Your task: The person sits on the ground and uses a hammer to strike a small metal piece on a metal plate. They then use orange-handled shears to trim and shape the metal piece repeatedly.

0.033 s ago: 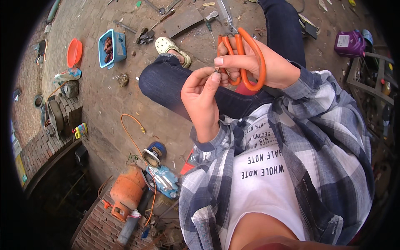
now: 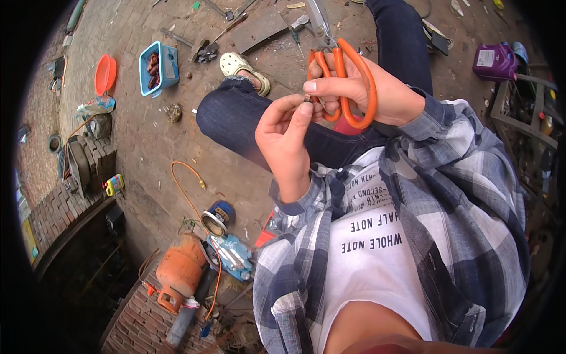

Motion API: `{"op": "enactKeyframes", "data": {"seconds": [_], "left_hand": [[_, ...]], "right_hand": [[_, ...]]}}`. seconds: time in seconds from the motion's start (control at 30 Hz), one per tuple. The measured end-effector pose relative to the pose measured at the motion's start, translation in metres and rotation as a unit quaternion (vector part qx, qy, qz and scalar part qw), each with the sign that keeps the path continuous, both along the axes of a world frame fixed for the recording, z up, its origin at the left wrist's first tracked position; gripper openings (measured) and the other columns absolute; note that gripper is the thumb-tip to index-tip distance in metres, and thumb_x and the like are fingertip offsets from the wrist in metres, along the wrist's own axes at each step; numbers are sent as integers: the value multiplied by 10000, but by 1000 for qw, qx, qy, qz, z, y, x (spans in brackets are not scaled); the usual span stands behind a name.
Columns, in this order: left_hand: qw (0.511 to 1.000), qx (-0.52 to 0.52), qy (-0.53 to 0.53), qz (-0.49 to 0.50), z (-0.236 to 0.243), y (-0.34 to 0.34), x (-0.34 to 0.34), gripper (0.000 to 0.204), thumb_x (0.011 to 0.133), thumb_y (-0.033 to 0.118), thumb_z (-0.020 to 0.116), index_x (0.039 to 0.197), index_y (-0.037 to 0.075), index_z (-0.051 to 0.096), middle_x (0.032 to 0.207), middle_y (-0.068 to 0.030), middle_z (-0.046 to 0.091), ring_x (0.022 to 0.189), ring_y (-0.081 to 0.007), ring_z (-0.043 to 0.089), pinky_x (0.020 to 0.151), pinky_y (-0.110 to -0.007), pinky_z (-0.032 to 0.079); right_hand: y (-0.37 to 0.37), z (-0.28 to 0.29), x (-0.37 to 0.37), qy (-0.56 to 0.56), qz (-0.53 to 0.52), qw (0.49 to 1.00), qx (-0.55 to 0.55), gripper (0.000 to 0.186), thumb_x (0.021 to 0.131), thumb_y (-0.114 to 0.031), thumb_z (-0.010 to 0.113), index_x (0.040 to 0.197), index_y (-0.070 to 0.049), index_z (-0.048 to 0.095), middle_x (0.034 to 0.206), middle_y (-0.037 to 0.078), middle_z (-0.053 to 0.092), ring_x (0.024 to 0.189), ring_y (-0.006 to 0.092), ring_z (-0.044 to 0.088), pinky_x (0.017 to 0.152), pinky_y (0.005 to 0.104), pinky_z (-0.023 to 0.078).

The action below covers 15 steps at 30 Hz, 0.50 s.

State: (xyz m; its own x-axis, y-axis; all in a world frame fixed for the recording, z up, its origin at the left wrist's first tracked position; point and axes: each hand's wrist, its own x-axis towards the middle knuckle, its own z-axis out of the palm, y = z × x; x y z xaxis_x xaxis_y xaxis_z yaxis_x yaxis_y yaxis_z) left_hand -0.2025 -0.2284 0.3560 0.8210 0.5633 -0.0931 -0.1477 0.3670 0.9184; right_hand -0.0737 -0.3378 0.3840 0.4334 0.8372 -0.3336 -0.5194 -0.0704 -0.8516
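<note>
My right hand (image 2: pixel 386 94) is wrapped round the orange loop handles of large metal shears (image 2: pixel 319 22). Their grey blades point away from me, up past the top of the picture. Close beside it, my left hand (image 2: pixel 288 133) pinches a small dark piece (image 2: pixel 307 99) between thumb and fingertips. Too little of that piece shows to name it. The two hands meet over my bent legs, with the right thumb just above the left fingertips. Part of a red object (image 2: pixel 348 126) shows below the shear handles.
To the left, a blue tub (image 2: pixel 168 62) holding dark reddish lumps stands beside an orange basin (image 2: pixel 105 74). An orange gas cylinder (image 2: pixel 180 265) with a hose lies at lower left. A flat metal plate (image 2: pixel 259 30) and a screwdriver (image 2: pixel 295 35) lie ahead; a purple jug (image 2: pixel 494 61) stands right.
</note>
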Motion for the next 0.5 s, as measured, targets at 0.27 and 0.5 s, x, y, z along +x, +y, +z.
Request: {"op": "enactKeyframes", "data": {"seconds": [0.27,0.5], "left_hand": [[976,199,50,78,7,-5,3,118,830,-44,658,948,-52,650,913,-85,660,793,-134,636,732,-243,518],[957,263,73,101,8,-6,7,69,809,-61,649,878,-50,650,838,-77,658,741,-126,629,690,-243,519]], "right_hand": [[-2,-4,-1,-68,-27,997,-13,227,861,-167,689,946,-48,516,753,9,551,659,83,517,600,229,407],[-2,-9,-3,-109,-22,994,19,229,855,-129,691,950,-40,502,829,24,597,699,80,524,623,230,418]]}}
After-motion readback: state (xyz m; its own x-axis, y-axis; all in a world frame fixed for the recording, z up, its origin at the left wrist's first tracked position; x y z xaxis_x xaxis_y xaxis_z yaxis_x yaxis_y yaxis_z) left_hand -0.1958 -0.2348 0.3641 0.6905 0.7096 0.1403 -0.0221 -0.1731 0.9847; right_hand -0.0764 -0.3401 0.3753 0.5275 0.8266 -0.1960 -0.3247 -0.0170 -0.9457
